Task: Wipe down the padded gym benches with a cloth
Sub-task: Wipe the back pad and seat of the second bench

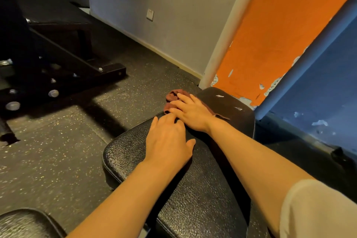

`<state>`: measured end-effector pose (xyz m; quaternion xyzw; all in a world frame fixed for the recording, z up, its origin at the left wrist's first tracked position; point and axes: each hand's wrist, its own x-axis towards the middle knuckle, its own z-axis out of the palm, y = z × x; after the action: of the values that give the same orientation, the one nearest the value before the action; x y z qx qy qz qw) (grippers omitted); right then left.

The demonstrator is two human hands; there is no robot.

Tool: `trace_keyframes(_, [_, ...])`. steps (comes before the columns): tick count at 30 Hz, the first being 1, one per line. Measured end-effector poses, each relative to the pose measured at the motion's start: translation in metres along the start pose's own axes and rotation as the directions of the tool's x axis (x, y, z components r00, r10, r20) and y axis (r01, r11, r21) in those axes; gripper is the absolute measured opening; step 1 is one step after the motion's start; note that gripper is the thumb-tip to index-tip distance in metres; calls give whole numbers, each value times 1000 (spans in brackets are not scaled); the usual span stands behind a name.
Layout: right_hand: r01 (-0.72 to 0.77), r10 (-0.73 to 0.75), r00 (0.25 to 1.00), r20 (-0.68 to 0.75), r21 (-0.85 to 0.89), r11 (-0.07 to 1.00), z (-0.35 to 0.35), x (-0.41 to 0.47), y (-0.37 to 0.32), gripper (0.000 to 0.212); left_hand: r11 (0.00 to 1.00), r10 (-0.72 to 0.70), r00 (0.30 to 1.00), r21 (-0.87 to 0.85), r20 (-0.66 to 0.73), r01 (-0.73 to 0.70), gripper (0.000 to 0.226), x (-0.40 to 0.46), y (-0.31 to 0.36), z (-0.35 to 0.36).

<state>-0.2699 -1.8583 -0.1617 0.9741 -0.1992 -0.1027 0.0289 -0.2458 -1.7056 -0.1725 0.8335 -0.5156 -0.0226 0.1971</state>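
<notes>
Your right hand (191,112) presses flat, fingers straight, on the dark red cloth (173,98) at the far end of the black padded counter (202,189), while your left hand (170,141) rests open beside it.

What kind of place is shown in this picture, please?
Most likely a gym. A black padded bench is being wiped with a dark red cloth under the right hand, the floor is speckled black rubber, and a bolted black steel equipment frame stands at the left.
</notes>
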Motion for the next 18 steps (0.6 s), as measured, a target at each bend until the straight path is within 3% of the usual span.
trace_keyframes(6, [-192,196,980,43,-90,977,-3,10,23,46,1000,14,1000,-10,17,-14,53,1,-3,-1])
trace_keyframes(8, [-237,240,969,60,-44,970,-3,11,20,47,1000,16,1000,-12,16,-16,53,2,-4,-1])
trace_keyframes(12, [-170,166,984,61,59,984,3,-8,3,47,1000,14,1000,-7,5,-14,57,0,-1,-1])
trace_keyframes(15, [-170,169,985,27,263,950,7,-30,7,53,1000,18,1000,-12,7,-18,62,-2,0,0])
trace_keyframes(18, [-207,201,978,52,201,957,6,-33,28,52,1000,24,1000,-4,9,-24,59,-3,0,-1])
